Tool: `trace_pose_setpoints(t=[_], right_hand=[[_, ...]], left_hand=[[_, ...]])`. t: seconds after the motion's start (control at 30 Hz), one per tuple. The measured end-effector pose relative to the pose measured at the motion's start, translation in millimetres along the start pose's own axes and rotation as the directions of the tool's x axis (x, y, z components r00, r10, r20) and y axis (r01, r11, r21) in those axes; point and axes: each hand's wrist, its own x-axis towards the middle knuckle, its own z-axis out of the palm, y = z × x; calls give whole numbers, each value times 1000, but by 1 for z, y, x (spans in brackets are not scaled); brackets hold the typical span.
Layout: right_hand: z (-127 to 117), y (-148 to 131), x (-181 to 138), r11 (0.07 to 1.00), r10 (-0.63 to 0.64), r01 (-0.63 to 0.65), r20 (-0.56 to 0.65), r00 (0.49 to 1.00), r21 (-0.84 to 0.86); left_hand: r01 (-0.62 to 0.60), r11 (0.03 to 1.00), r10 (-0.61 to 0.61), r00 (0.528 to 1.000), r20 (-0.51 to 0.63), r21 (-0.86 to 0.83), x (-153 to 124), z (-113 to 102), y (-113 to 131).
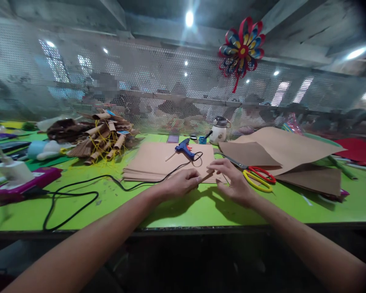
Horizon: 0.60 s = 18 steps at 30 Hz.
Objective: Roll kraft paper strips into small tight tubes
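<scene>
A stack of brown paper sheets (158, 160) lies on the green table (116, 203). My left hand (179, 183) rests at the stack's near right corner, fingers curled and pinching the top sheet's edge. My right hand (234, 181) is just to the right, its fingers bent down onto the same corner of the paper. A blue glue gun (185, 148) lies on the stack, its black cord (79, 195) trailing left across the table. Red and yellow scissors (258, 176) lie right beside my right hand.
Large brown paper sheets (286, 152) lie at the right. A pile of rolled paper cones (103, 136) sits at the back left, near a white charger on a magenta box (21, 179). A small white pot (218, 130) stands by the mesh screen, where a paper pinwheel (241, 47) hangs.
</scene>
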Motion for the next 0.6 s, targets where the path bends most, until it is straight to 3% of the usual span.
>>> trace_pose_setpoints(t=[0.1,0.17,0.3,0.37,0.47,0.6], right_hand=[[-4,1,19,953,212,-217,49,976,211],[-2,5,34,904,315,-339,128,940,262],[13,16,53,785,372,-497,359,856,371],[22,21,54,715,379,-543,409,830,440],[29,24,49,657,409,-558,382,829,507],[27,26,42,685,422,-525,311,851,506]], left_hand=[[-17,998,16,1000,-27,-61,3,-2,-3],[-2,992,0,1000,-12,-128,4,-3,-3],[-15,983,11,1000,-24,-185,6,-3,-4],[-31,984,25,999,-35,-175,7,-2,-7],[-20,984,16,1000,-26,-179,9,2,-13],[21,964,-17,1000,16,-266,13,8,-18]])
